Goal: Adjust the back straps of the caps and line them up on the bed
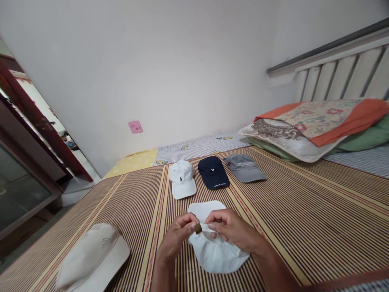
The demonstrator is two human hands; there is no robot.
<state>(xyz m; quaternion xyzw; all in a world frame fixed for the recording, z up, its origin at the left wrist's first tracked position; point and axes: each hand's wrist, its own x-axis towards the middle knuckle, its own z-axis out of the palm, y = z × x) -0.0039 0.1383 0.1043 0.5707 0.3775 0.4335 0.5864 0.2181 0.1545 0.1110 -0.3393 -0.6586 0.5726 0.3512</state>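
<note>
A white cap (221, 255) lies on the striped mat (142, 211) with its brim pointing away from me. My left hand (179, 235) pinches the cap's back strap beside a brass-coloured buckle (198, 228). On the other side of the buckle, my right hand (232, 229) grips the same strap between thumb and fingers. Beyond the hands sit a white cap with a small dark logo (182, 176), a navy cap (212, 172) and a grey cap (244, 167) in a row. A beige cap (92, 257) rests at the near left.
Pillows (304, 142) and an orange-edged floral cloth (328, 115) are piled at the back right, near a slatted headboard (343, 75). A pink note (135, 127) is on the white wall (182, 65). A doorway with a dark red door (45, 125) stands at the left.
</note>
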